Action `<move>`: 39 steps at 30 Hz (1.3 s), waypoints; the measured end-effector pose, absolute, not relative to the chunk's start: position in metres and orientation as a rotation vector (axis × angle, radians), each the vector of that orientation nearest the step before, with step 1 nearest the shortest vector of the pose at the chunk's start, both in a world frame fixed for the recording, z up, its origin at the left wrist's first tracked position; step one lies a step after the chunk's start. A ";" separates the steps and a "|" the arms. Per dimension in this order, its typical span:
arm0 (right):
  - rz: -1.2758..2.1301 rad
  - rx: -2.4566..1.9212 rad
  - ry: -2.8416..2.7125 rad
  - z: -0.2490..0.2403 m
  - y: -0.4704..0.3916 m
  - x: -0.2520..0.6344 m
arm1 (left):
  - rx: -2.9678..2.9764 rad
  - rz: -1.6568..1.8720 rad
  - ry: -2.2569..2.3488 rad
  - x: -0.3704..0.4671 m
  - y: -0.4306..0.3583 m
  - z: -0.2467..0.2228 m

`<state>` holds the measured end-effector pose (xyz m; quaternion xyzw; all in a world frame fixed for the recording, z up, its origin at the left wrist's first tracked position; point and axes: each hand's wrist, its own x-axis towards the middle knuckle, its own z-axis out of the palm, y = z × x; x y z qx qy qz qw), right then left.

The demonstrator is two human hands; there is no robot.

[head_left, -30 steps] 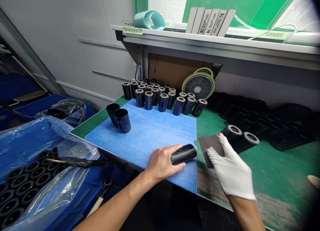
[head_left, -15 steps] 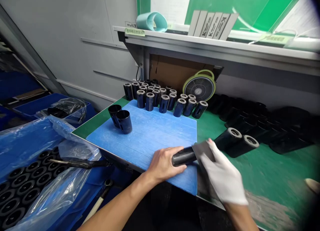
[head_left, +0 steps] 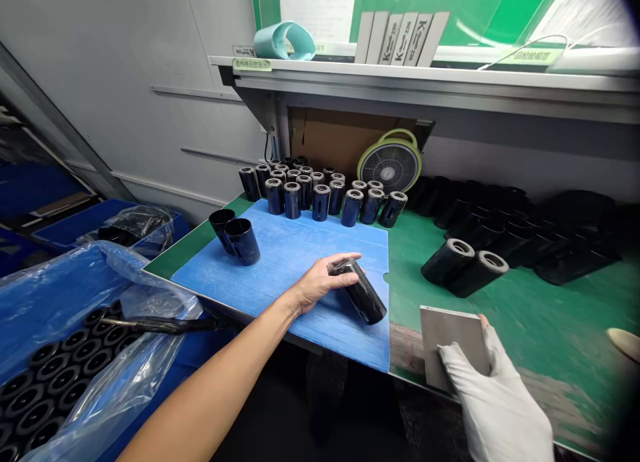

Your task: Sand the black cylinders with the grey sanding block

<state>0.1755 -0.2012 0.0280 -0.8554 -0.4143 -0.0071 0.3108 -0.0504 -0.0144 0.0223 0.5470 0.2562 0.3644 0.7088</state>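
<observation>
My bare left hand (head_left: 320, 282) is wrapped round one end of a glossy black cylinder (head_left: 367, 297), which tilts down to the right above the blue mat (head_left: 295, 269). My right hand (head_left: 500, 389), in a white glove, grips a flat grey sanding sponge (head_left: 457, 342) by its right side over the front of the green bench. The sponge and the cylinder are apart. Two black cylinders (head_left: 243, 241) stand open end up on the mat's left side. Two more black cylinders (head_left: 477, 274) lean to the right on the green surface beyond the sponge.
Several black cylinders (head_left: 321, 202) with pale rims stand at the back, before a fan (head_left: 390, 167). Dark cylinders (head_left: 500, 232) fill the back right. Grey blocks (head_left: 403, 39) stand on the shelf (head_left: 440, 82). A blue bin (head_left: 30, 282) of black parts is at left.
The sanding sponge has come off the cylinder, and my right hand has moved it right and toward me. My left hand has turned the cylinder so its free end points down to the right.
</observation>
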 end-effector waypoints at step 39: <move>-0.816 -2.003 -1.660 0.019 -0.120 0.102 | 0.622 1.157 0.602 0.030 0.015 -0.005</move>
